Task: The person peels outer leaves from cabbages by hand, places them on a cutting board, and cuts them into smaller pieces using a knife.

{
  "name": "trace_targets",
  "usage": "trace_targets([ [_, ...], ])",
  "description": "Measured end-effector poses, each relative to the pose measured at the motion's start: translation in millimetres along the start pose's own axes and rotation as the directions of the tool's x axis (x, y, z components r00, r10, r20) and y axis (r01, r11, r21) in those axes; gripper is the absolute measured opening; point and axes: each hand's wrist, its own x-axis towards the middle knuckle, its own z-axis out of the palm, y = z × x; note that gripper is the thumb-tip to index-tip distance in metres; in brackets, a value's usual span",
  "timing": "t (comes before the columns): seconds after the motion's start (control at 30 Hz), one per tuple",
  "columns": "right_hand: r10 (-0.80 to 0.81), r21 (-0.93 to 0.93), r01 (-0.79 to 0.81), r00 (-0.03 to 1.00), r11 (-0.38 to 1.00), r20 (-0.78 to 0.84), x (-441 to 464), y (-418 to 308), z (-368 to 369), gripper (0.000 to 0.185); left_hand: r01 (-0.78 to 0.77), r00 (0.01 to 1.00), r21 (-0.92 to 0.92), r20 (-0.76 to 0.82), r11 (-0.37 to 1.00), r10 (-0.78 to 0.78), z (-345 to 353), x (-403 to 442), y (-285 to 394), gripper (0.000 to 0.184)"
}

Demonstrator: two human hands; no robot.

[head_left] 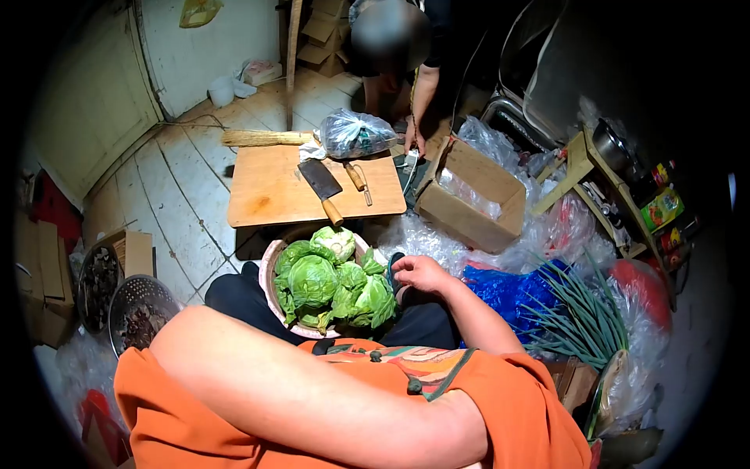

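Observation:
My right hand (423, 274) is just right of a round basin (271, 283) of green cabbages (313, 280), by my leg and a teal-edged shoe. Its fingers are loosely bent and slightly apart, and I see nothing in them. My left arm (312, 391) crosses low in front of my orange top; its hand is hidden behind the other arm. Beyond the basin stands a low wooden table (269, 184). On it lie a cleaver (320, 180), a wooden-handled tool (355, 177), likely a peeler, and a filled clear plastic bag (357, 134).
Across the table a person bends down, one hand (415, 137) near a small white object (411, 160). To the right are an open cardboard box (480, 191), a blue bag (508, 291) and green onions (582, 313). A metal colander (144, 301) is at left.

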Motion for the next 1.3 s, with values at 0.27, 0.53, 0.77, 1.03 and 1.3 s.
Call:
trace_targets([
  [0.27,0.058,0.202,-0.050,0.998,0.978,-0.032,15,-27,-11,0.029,-0.040,0.999,-0.259,-0.009,0.965,0.039,-10,-32,-1,0.018],
  [0.53,-0.021,0.151,0.024,1.000,0.988,-0.019,33,-27,-8,0.028,-0.049,0.992,-0.302,-0.122,0.952,0.013,-13,-52,5,0.017],
  [0.77,0.008,0.196,-0.027,0.995,0.980,0.095,32,-38,-5,0.027,-0.064,0.972,-0.274,-0.233,0.960,-0.002,-12,-62,17,0.017],
  [1.03,0.055,0.163,-0.077,0.989,0.984,0.137,43,-34,-2,0.025,-0.036,0.952,-0.258,-0.303,0.965,-0.045,-25,-67,12,0.018],
  [1.3,0.054,-0.021,-0.051,0.976,0.998,0.210,51,-27,4,0.033,-0.041,0.965,-0.338,-0.258,0.940,-0.051,-42,-73,-22,0.018],
])
